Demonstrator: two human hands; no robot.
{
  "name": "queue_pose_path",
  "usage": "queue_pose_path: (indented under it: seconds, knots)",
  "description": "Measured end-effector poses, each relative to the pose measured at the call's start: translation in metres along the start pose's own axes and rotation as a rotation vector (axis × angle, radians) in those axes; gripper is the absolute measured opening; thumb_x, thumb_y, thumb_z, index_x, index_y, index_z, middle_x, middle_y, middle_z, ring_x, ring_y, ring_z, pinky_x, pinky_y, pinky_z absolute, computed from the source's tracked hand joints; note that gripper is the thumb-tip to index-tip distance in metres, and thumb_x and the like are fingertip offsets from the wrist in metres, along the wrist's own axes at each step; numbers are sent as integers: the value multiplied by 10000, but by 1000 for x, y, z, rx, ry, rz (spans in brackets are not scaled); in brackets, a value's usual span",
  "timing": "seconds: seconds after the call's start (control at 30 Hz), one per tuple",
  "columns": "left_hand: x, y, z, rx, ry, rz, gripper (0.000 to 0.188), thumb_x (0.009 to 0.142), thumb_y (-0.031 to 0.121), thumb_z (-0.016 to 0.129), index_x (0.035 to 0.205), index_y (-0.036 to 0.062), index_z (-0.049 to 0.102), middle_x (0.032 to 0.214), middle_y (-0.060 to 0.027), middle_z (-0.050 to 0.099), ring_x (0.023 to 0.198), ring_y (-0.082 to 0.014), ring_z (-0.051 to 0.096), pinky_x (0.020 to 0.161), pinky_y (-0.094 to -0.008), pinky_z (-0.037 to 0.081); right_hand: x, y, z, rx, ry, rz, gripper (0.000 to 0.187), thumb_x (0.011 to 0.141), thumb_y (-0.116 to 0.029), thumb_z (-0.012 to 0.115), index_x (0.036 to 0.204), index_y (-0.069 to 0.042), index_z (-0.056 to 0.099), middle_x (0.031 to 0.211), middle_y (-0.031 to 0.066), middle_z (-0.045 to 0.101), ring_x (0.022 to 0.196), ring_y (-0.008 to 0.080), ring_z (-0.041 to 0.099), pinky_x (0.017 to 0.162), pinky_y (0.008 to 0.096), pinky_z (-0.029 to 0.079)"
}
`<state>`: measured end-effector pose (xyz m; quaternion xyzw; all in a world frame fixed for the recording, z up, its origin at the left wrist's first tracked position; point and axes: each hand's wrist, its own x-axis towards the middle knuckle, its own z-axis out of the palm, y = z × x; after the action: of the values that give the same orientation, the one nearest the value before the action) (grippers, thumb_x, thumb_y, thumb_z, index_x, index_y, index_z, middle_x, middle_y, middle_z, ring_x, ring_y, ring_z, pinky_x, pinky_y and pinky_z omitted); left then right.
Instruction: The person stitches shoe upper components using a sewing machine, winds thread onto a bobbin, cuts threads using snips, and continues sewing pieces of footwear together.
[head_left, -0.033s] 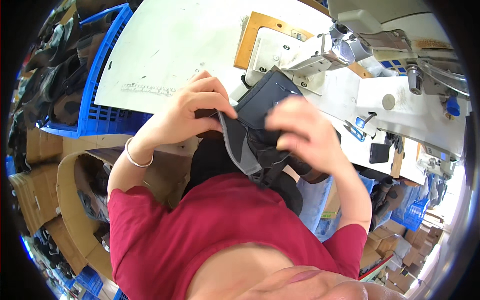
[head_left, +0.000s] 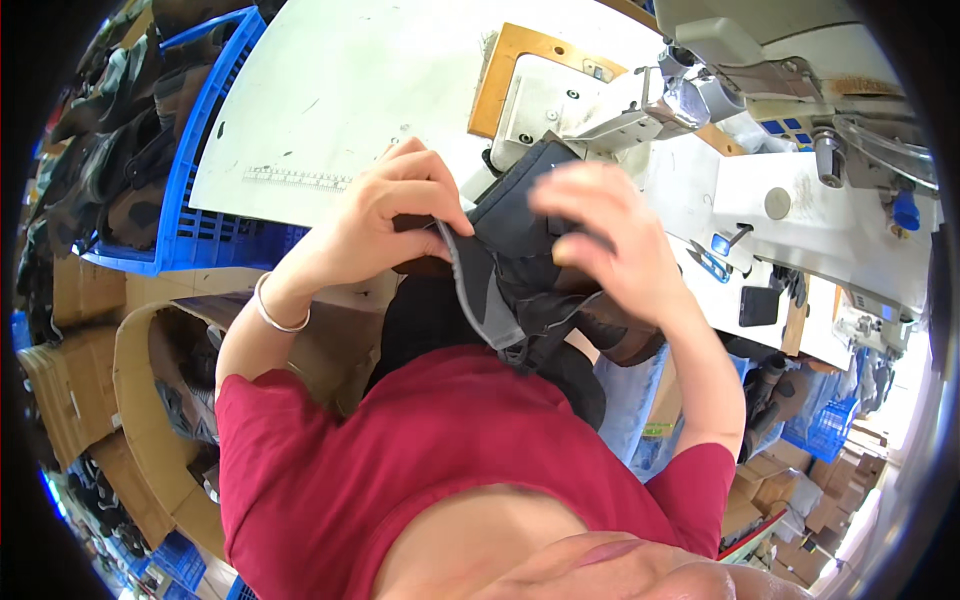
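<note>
A dark sewn piece (head_left: 520, 215), which looks like a boot upper, lies between my hands at the table's front edge. Its far end rests by the sewing machine's plate, and its near part hangs over my lap. My left hand (head_left: 410, 205) pinches the grey-edged strip (head_left: 477, 290) at its left side between thumb and fingers. Above the right part of it hovers my right hand (head_left: 615, 235), blurred, with the thumb apart from the fingers and nothing visible between them. That hand hides some of the dark fabric.
A sewing machine head (head_left: 690, 95) stands at the far right, beside a wooden frame (head_left: 492, 95). To the left is a blue crate (head_left: 190, 190) of camouflage pieces, with a cardboard box (head_left: 135, 370) nearer me. Small scissors (head_left: 714, 262) lie on the right of the table.
My right hand has lifted slightly away and moved up, its fingers spreading a little from the dark piece. My left hand keeps its pinch in about the same place.
</note>
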<state>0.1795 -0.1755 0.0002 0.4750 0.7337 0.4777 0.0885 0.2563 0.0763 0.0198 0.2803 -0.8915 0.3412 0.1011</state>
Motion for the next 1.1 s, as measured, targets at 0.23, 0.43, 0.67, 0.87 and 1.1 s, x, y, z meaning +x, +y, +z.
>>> queue_pose_path:
  seconds: [0.23,0.43,0.67,0.87,1.1]
  knots:
    - [16,1,-1,261,116,223,206,550,44,746,727,107,663,732,-10,544,810,-200,518,739,-301,417,23,32,32,-163,32,-46,309,730,-290,700,874,-64,547,902,105,523,910,310,511,833,402,397]
    - [-34,46,13,405,241,-54,182,624,93,752,694,44,592,658,-88,536,560,-228,556,519,-316,429,-19,17,20,-408,477,-131,403,729,-457,688,834,-99,537,829,72,490,833,291,482,798,405,355]
    - [-39,-3,26,-90,-35,-539,164,708,3,691,853,-4,614,789,-84,607,743,-195,611,676,-281,481,-43,42,27,-368,586,228,293,791,-323,669,839,-64,541,837,95,511,837,291,464,786,386,348]
    - [42,-40,-12,-231,-317,-426,692,811,319,670,1362,74,331,1293,-151,440,1099,-270,550,680,-312,561,-39,43,28,-296,501,193,278,777,-307,673,831,-66,546,845,95,509,836,286,467,781,380,356]
    - [106,-51,37,516,-215,695,345,847,362,609,1027,67,617,1087,-196,580,812,-344,614,685,-449,497,-43,43,29,-348,543,189,268,767,-278,680,841,-59,544,850,102,504,842,299,461,790,391,361]
